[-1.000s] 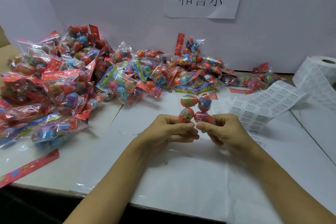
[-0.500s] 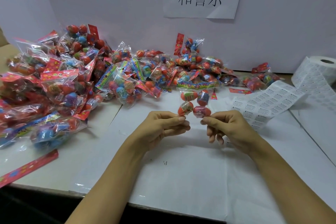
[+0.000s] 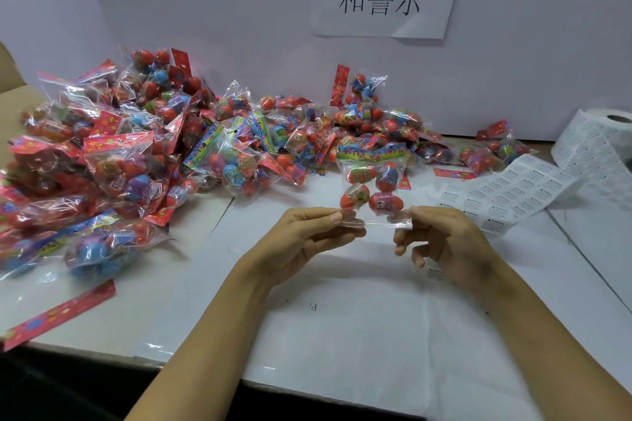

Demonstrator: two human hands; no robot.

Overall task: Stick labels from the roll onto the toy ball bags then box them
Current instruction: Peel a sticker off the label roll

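Right now the bag (image 3: 372,186) hangs stretched between both hands, its balls (image 3: 371,193) just beyond the fingertips and its colourful header card farthest from them. The left hand (image 3: 307,237) pinches the bag's near clear edge between thumb and forefinger, the other fingers lying straight beneath. The right hand (image 3: 444,243) pinches the opposite corner the same way, its lower fingers curled loosely and holding nothing. I can't tell whether a label is already on the film. To do this step well, I'd say keep the plastic pulled taut and flat so a label goes on without creases. Off past the right fingers, the label strip (image 3: 506,196) trails from the roll (image 3: 595,137), near enough to reach. Beyond the left fingers sits the pile (image 3: 136,154) of waiting bags. No box shows.
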